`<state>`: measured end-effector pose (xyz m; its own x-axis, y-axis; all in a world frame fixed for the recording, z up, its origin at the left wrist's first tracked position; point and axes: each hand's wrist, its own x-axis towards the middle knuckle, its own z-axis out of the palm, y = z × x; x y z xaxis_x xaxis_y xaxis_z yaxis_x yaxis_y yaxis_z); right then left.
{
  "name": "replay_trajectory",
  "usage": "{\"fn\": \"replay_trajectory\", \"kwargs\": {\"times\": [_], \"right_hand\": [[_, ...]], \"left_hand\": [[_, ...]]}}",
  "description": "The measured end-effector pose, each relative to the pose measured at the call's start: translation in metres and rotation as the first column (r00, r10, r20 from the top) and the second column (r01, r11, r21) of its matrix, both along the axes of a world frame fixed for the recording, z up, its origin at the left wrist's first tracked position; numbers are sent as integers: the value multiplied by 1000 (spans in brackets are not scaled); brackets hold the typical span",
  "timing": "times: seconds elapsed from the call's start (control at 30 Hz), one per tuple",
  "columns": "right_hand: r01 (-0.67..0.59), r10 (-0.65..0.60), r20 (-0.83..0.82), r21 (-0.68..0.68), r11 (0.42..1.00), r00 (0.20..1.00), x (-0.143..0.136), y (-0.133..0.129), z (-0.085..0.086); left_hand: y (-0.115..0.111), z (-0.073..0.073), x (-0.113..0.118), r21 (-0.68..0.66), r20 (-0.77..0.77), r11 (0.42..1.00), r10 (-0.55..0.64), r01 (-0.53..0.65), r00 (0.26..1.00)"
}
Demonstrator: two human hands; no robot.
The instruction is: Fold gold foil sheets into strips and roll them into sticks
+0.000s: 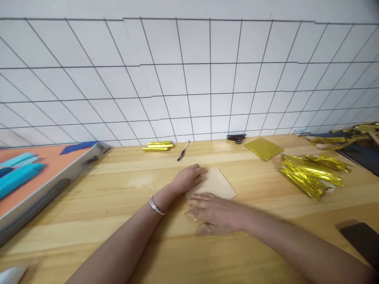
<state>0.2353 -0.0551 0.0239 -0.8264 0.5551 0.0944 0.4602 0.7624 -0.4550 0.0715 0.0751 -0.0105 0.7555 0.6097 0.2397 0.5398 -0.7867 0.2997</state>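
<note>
While the wooden table (124,213) spans the scene, a matte, pale beige, straight-edged sheet (217,183) lies at its middle; the blurred right hand (214,213) spreads over its near side, the left hand (188,179) curls at its left, whether pinching I cannot tell.

Probably a craft workspace: a wooden surface (103,189) against a gridded wall (195,79) carries a beige sheet (219,184), gold foil (310,171) towards its right edge, a pen (183,151) near its back edge.
</note>
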Motion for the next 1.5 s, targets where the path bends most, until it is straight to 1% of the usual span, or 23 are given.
{"fn": "replay_trajectory", "kwargs": {"times": [0.07,0.1,0.13,0.17,0.2,0.23,0.27,0.3,0.37,0.43,0.5,0.6,0.67,0.73,0.8,0.97,1.07,1.13,1.2,1.3,1.37,1.43,1.5], "right_hand": [[36,-50,-101,-129,991,994,11,9,2],[117,-140,-141,-163,980,980,19,16,2],[227,-248,-169,-136,964,954,27,23,0],[309,-317,-153,-78,948,936,36,30,-2],[364,-362,-99,5,931,927,44,37,-5],[395,-395,-8,90,914,918,51,43,-8],[443,-459,69,169,881,886,56,48,-12],[468,-501,124,220,856,857,60,51,-15],[484,-543,186,285,828,819,64,53,-19],[477,-544,214,296,828,811,65,51,-19],[454,-514,243,264,851,823,68,49,-17],[386,-412,307,146,911,858,76,47,-9],[344,-343,339,61,937,876,82,47,-4],[317,-302,342,14,948,890,86,48,0],[310,-300,314,18,951,901,88,50,1],[353,-373,163,142,925,913,85,56,-5],[382,-396,54,179,907,917,84,58,-11],[399,-403,-11,160,903,915,84,59,-15],[393,-389,-49,121,912,920,86,60,-16],[325,-323,-70,16,946,944,89,59,-12],[277,-291,-95,-134,951,952,91,58,-7],[257,-300,-128,-271,927,945,91,56,-1],[253,-309,-152,-307,918,939,88,54,3]], "left_hand": [[0,-4,2,57,9,998,11,-12,1000],[-1,-4,3,96,10,995,12,-13,1000],[-2,-2,2,138,5,990,15,-16,1000],[-3,0,2,180,-10,984,20,-18,1000],[-5,4,1,215,-33,976,24,-16,999],[-8,8,0,240,-62,971,21,-6,998],[-13,12,-1,253,-91,967,11,12,996],[-18,16,-3,256,-114,966,-6,36,993],[-30,20,-9,224,-140,971,-52,83,989],[-43,20,-16,163,-148,980,-91,115,985],[-55,15,-24,104,-150,988,-97,113,984],[-68,9,-36,64,-139,996,-50,59,989],[-71,8,-41,23,-147,998,-56,60,988],[-71,10,-44,-16,-160,997,-81,80,984],[-70,13,-46,-43,-169,994,-107,101,980],[-69,17,-51,-77,-116,985,-160,151,980],[-68,12,-51,-75,-29,987,-141,139,990],[-68,7,-50,-39,39,994,-97,98,995],[-70,5,-48,23,82,998,-64,63,995],[-73,7,-45,66,48,993,-105,102,993],[-76,12,-45,42,1,991,-124,123,992],[-80,20,-44,11,-35,994,-104,104,994],[-85,30,-43,-15,-58,996,-86,85,995]]}}
